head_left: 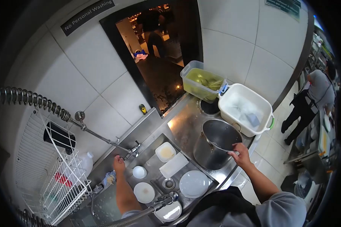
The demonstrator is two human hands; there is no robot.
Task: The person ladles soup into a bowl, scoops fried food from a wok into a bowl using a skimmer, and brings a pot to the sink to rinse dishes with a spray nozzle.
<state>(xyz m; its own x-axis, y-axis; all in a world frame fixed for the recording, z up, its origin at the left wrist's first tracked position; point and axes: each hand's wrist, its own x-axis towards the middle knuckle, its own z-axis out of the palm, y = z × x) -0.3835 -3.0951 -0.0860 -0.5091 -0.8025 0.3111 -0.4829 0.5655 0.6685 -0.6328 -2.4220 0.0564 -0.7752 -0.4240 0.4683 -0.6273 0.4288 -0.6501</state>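
Note:
My right hand [239, 155] is closed on the rim-side handle of a large steel stockpot [212, 153], which stands on the steel counter right of the sink. The pot's mouth faces up and its inside looks dark. My left hand [119, 164] is closed at the left end of the wall-mounted tap [132, 152]; its fingers hide the part they grip. Below the tap, the sink [151, 172] holds a square white dish [165, 152], a rectangular white dish [174, 165], a small white bowl [139, 172] and several round plates [194, 184].
A white tub [246, 109] with cloudy water and a clear bin [202, 81] of greenish liquid stand behind the pot. A sprayer hose [159, 204] crosses in front. At left hangs a wire rack [64, 189]. Another person [318, 90] stands far right.

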